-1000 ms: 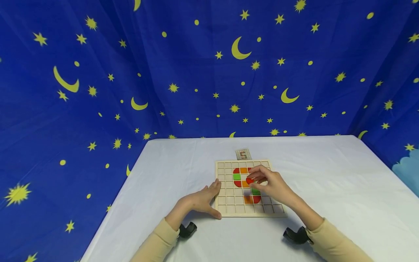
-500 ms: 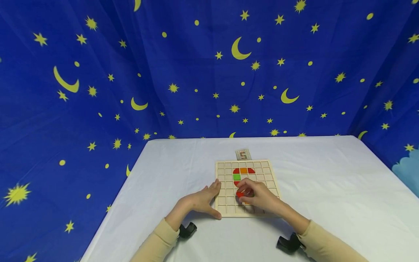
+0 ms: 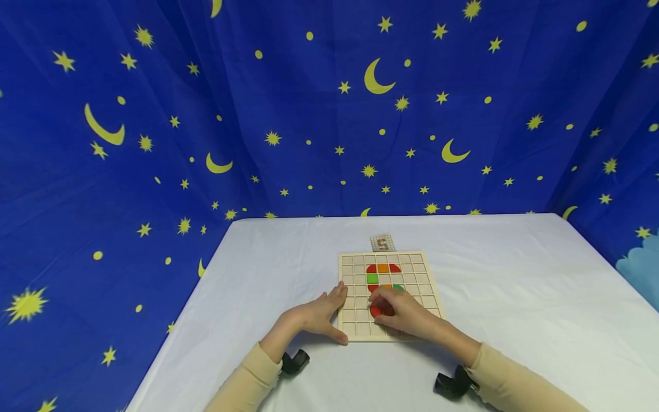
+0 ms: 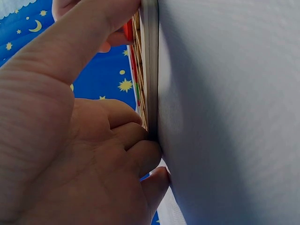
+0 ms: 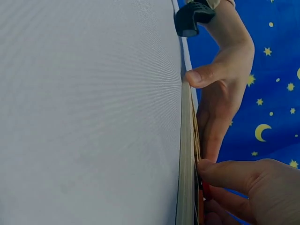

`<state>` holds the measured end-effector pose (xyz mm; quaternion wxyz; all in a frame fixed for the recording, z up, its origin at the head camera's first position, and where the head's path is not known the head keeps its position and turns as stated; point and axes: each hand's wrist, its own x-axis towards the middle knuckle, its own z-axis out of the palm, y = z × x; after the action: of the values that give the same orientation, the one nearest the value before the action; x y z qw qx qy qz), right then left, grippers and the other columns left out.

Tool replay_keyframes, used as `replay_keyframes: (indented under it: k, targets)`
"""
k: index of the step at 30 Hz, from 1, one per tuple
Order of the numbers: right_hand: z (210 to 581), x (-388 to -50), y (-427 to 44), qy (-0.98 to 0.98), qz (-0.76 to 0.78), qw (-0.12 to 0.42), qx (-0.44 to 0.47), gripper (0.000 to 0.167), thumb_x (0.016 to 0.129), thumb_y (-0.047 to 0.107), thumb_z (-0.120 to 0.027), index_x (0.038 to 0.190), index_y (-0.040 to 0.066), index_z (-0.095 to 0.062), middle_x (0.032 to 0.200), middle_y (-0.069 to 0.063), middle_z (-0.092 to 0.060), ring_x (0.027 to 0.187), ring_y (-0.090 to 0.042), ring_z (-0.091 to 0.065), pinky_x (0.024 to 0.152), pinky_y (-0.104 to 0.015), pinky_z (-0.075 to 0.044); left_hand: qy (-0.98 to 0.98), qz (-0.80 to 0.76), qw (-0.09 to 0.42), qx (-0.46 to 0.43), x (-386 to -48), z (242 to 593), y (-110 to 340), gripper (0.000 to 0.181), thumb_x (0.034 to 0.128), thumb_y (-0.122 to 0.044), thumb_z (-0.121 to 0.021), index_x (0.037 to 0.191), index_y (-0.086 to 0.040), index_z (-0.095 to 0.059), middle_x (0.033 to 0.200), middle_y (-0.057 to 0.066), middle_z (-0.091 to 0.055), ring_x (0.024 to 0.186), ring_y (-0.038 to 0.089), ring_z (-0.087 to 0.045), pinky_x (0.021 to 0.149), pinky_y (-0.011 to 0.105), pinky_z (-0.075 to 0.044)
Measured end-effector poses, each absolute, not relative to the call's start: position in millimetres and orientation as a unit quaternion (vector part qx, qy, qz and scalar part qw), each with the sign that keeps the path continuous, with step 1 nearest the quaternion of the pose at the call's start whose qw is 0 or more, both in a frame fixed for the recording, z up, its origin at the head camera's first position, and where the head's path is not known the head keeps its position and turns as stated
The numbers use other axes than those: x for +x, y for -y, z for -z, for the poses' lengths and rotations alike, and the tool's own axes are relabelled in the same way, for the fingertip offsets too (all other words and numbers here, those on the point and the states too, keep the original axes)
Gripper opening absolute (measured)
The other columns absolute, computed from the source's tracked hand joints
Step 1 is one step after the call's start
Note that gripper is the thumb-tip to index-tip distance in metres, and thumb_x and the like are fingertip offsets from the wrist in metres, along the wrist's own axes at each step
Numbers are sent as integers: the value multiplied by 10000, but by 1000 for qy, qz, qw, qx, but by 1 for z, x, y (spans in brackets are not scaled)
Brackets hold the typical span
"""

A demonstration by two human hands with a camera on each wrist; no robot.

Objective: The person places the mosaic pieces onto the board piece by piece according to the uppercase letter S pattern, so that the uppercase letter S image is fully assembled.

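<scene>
A square wooden grid board point(image 3: 355, 329) lies on the table, with coloured tiles set in its cells. My right hand point(image 3: 407, 313) pinches a red tile point(image 3: 376, 311) with a rounded edge, low over the board left of its middle; in the right wrist view the thumb and fingers meet at this red tile point(image 5: 206, 191), close to the surface. Whether it lies fully in a cell cannot be told. With fingers spread, my left hand point(image 3: 321, 315) rests against the board's left edge. The tiles beneath my right hand are hidden.
Red, orange and green tiles form a curve in the upper cells, including a bright green tile point(image 3: 372, 278) and an orange tile point(image 3: 383, 268). Behind the board lies a small pattern card point(image 3: 382, 243). A white cloth point(image 3: 515, 274) covers the table; a blue starry curtain point(image 3: 329, 114) stands behind.
My right hand has moved left and nearer across the board, carrying the red tile, then down to the surface. My left hand stays in place.
</scene>
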<state>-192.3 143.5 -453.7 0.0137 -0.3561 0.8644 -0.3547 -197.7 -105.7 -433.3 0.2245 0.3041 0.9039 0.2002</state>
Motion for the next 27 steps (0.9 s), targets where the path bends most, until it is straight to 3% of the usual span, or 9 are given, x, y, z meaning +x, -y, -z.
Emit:
replay_keyframes:
  k: [27]
  targets:
    - [455, -192, -140, -864, 329, 1, -382, 261, 821, 92, -730, 1046, 109, -601, 990, 49, -645, 895, -77, -579, 802, -299, -493, -903, -204, 224, 305, -198, 434, 106, 1129, 732, -447, -786, 1486, 47, -106, 1557, 179, -13, 1421, 238, -67, 1141, 386, -89]
